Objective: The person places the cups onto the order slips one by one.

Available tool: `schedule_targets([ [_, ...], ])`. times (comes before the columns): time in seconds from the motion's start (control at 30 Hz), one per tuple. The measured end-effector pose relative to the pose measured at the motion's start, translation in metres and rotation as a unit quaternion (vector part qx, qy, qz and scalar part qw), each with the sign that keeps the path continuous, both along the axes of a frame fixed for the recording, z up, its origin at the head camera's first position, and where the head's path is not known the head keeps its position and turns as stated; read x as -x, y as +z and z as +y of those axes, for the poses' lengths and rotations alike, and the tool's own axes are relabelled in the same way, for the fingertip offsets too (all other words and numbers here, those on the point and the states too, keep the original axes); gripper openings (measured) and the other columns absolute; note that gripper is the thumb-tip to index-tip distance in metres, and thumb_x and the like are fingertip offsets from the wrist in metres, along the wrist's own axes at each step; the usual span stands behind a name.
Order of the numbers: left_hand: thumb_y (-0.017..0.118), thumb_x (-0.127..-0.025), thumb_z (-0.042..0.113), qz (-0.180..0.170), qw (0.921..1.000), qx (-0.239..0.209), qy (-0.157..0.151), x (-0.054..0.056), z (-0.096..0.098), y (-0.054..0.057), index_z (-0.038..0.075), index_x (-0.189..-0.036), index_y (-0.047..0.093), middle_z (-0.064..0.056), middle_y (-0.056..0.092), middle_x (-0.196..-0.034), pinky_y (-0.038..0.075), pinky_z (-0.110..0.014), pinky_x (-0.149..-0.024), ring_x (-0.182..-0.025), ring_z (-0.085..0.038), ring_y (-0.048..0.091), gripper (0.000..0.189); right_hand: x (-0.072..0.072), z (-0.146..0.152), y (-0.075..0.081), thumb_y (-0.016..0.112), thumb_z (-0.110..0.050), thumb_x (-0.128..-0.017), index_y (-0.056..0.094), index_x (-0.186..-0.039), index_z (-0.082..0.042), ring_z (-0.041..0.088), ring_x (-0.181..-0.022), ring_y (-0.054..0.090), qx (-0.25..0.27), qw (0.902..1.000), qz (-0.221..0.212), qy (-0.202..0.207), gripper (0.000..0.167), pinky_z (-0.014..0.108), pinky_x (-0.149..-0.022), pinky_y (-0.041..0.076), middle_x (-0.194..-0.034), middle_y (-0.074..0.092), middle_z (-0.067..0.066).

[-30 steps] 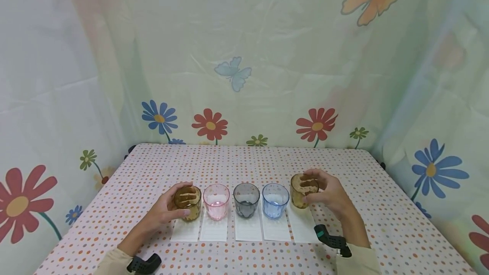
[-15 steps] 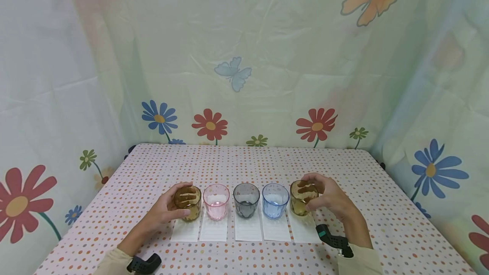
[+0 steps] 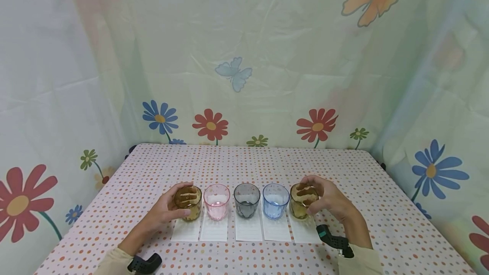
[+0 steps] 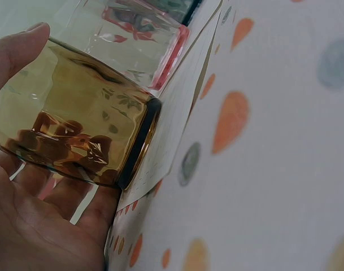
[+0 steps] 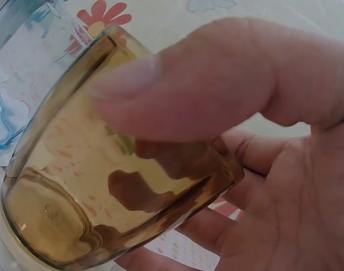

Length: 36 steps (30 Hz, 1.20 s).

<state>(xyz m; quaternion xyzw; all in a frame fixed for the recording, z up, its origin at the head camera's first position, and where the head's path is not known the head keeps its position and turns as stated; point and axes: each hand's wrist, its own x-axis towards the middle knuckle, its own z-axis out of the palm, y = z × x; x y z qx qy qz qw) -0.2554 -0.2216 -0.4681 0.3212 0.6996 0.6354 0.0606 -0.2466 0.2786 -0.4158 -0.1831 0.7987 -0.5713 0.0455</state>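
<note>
At the left end of a row of glasses, my left hand [image 3: 162, 209] holds an amber glass [image 3: 192, 212], thumb in front and fingers behind it. In the left wrist view that amber glass [image 4: 75, 113] stands upright on a white paper. My right hand [image 3: 332, 198] grips a second amber glass [image 3: 299, 209] at the row's right end. The right wrist view has the thumb across the side of this amber glass [image 5: 53, 214], with fingers showing through it. Between them stand a pink glass [image 3: 216, 209], a grey glass [image 3: 246, 209] and a blue glass [image 3: 274, 209].
Under the glasses lie several white paper cards [image 3: 250, 233] side by side. The table [image 3: 244, 162] has a dotted cloth, and a flowered curtain [image 3: 267, 33] hangs behind and at both sides. A black device [image 3: 334, 241] sits on the right wrist.
My right hand has brought its amber glass down toward the near side, into line with the others over the rightmost card. My left hand has stayed on its glass.
</note>
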Motion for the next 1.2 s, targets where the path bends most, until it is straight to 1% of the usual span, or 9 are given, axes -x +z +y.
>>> schedule_targets([
  [0.17,0.064,-0.095,-0.003,0.003,0.9999,-0.008,-0.008,0.0012,0.0003,-0.0011,-0.002,-0.154,0.029,-0.034,0.04,-0.146,0.05,-0.038,-0.105,-0.131,-0.037,0.054,0.069,0.0005,0.0007,-0.001,0.081,0.004,-0.055,0.051,-0.126,0.008,0.04,-0.111,0.057,-0.014,0.9998,-0.013,-0.006,0.078,0.045,-0.089,0.054,-0.125,0.058,0.029],
  [0.3,0.065,-0.094,-0.003,0.007,0.9999,-0.007,-0.005,0.0024,0.0002,-0.0024,-0.005,-0.153,0.029,-0.035,0.041,-0.145,0.051,-0.037,-0.104,-0.129,-0.035,0.056,0.069,-0.0001,0.0011,-0.0023,0.08,0.004,-0.056,0.05,-0.127,0.007,0.039,-0.112,0.057,-0.022,0.9993,-0.029,-0.01,0.077,0.046,-0.09,0.053,-0.127,0.058,0.027],
  [0.57,0.066,-0.093,-0.003,0.012,0.9999,-0.003,0.0,0.0036,-0.0004,-0.0025,-0.004,-0.153,0.03,-0.035,0.043,-0.144,0.052,-0.037,-0.103,-0.128,-0.042,0.054,0.07,0.0002,0.0005,-0.0025,0.08,0.003,-0.059,0.047,-0.129,0.006,0.038,-0.114,0.056,-0.015,0.9985,-0.051,-0.01,0.078,0.047,-0.09,0.054,-0.13,0.055,0.028],
  [0.77,0.066,-0.093,-0.002,0.008,1.0,-0.003,0.002,0.004,0.0,-0.0019,-0.005,-0.153,0.029,-0.035,0.043,-0.144,0.052,-0.037,-0.103,-0.128,-0.042,0.054,0.07,0.0003,0.0009,-0.0022,0.081,0.003,-0.06,0.045,-0.13,0.006,0.039,-0.117,0.055,-0.009,0.998,-0.062,-0.007,0.079,0.047,-0.09,0.054,-0.132,0.052,0.029],
  [0.83,0.066,-0.093,-0.002,0.008,1.0,-0.001,0.004,0.0035,-0.0003,-0.0016,-0.006,-0.153,0.029,-0.035,0.043,-0.144,0.052,-0.037,-0.102,-0.128,-0.044,0.054,0.07,0.0005,0.0012,-0.0031,0.081,0.002,-0.06,0.045,-0.131,0.005,0.039,-0.117,0.055,-0.008,0.9979,-0.064,-0.005,0.079,0.047,-0.09,0.054,-0.133,0.051,0.029],
  [0.97,0.066,-0.093,-0.002,0.007,1.0,0.002,0.007,0.0017,-0.0021,-0.0009,-0.005,-0.153,0.03,-0.035,0.042,-0.145,0.052,-0.035,-0.102,-0.128,-0.047,0.052,0.07,0.0017,0.0028,-0.0045,0.084,-0.002,-0.064,0.043,-0.136,0.006,0.04,-0.12,0.053,-0.011,0.9982,-0.058,0.005,0.083,0.047,-0.092,0.053,-0.136,0.051,0.03],
  [1.07,0.066,-0.092,-0.003,0.002,1.0,-0.005,0.0,0.0001,-0.0033,0.0003,-0.003,-0.154,0.03,-0.034,0.041,-0.146,0.052,-0.034,-0.103,-0.129,-0.046,0.051,0.071,0.0012,0.0042,-0.0028,0.085,-0.006,-0.07,0.04,-0.142,0.005,0.045,-0.125,0.05,-0.01,0.9988,-0.046,0.012,0.086,0.049,-0.093,0.053,-0.14,0.049,0.031],
  [1.13,0.066,-0.092,-0.004,-0.001,0.9999,-0.014,-0.009,-0.0004,-0.0036,0.0013,-0.002,-0.154,0.029,-0.035,0.04,-0.147,0.051,-0.034,-0.104,-0.131,-0.043,0.051,0.072,0.0001,0.0046,-0.0003,0.084,-0.006,-0.075,0.038,-0.146,0.004,0.051,-0.129,0.047,-0.002,0.9996,-0.029,0.007,0.085,0.052,-0.094,0.053,-0.143,0.047,0.032],
  [1.2,0.064,-0.093,-0.005,0.003,0.9996,-0.02,-0.021,-0.0001,-0.004,0.0026,-0.002,-0.155,0.027,-0.036,0.038,-0.147,0.051,-0.035,-0.104,-0.132,-0.042,0.051,0.072,-0.001,0.0039,0.0024,0.08,-0.005,-0.081,0.039,-0.147,0.004,0.054,-0.131,0.045,0.006,0.9999,-0.001,-0.008,0.079,0.055,-0.094,0.053,-0.144,0.047,0.032],
])
